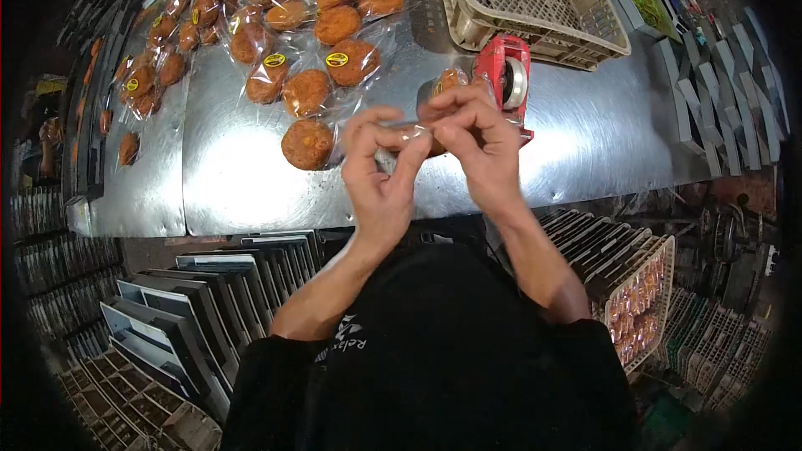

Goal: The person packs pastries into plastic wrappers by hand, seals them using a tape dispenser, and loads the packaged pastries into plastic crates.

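Closest in, the left hand (380,171) and right hand (480,146) meet above the counter (585,134), fingers pinched shut on the clear wrapper of a bagged pastry (439,113) held between them. This looks like the sealing step: the bag's mouth is being gathered tight. The next move would call for tape from the red dispenser (508,75) just behind the right hand. Farther back lie rows of bagged pastries (292,42) and a beige crate (535,0).
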Motion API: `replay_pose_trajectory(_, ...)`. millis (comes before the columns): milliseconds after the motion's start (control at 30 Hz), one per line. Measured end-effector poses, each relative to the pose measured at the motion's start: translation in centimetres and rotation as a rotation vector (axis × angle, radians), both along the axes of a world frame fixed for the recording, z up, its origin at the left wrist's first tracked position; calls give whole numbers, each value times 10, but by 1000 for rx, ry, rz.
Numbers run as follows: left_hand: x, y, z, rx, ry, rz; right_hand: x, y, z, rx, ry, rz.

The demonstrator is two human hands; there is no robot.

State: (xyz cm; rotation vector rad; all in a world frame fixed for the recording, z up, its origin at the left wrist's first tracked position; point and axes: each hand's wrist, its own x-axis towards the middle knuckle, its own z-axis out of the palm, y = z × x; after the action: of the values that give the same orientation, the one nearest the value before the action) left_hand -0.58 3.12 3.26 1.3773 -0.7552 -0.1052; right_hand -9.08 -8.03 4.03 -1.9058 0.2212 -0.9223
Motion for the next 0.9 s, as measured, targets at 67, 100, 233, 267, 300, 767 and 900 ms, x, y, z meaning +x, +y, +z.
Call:
replay_pose_trajectory(67,-6,-9,-10,-166,385,-54,18,27,-11,697,-179,-110)
replay_pose_trajectory(100,1,-17,-14,-290,472,-44,20,32,-6,809,-197,-119)
replay_pose_trajectory(233,-2,-29,-17,-301,537,-72,-28,-12,-21,270,-78,-497)
replay_pose_trajectory(267,0,-27,-22,-266,541,-120,-51,-31,-35,77,146,-629)
replay_pose_trajectory(300,5,-24,-28,-225,496,-161,-73,-50,-50,-121,366,-759)
replay_pose_trajectory(767,-5,-44,-65,-8,478,-156,-95,-7,-96,980,300,-631)
replay_pose_trajectory(900,-2,-50,-76,-63,559,-118,-37,35,-21,260,126,-446)
